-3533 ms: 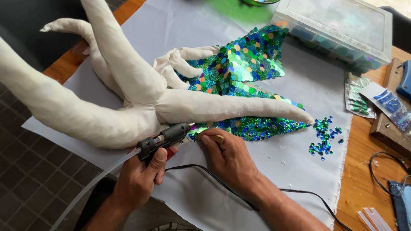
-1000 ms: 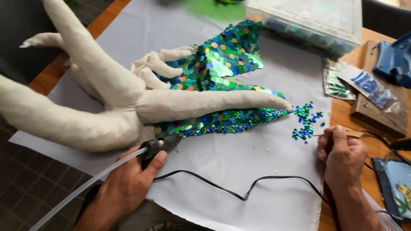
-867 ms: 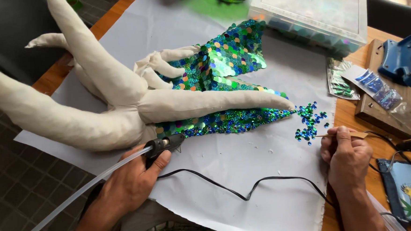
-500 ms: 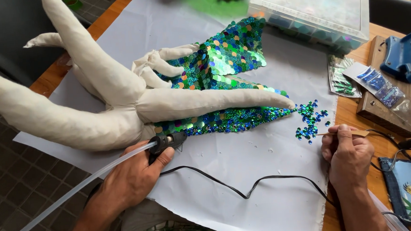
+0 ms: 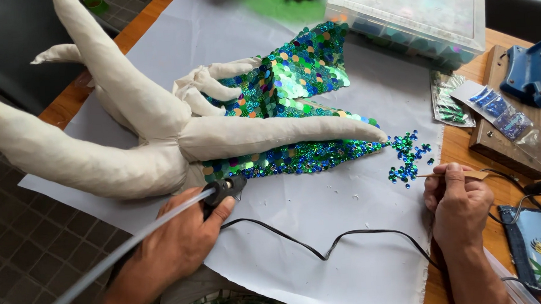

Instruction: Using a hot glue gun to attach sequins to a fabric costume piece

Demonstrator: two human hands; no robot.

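carefully: left hand (image 5: 176, 243) grips the glue gun (image 5: 223, 190), right hand (image 5: 458, 197) pinches a stick (image 5: 454, 174); hot nozzle could burn fabric, cord (image 5: 325, 248) may snag.

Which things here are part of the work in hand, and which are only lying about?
In use:
left hand holding the glue gun
right hand holding a small wooden stick
loose sequins
sequinned piece
cream fabric figure

Lying about:
clear plastic box
sequin packets
blue tool
wooden board
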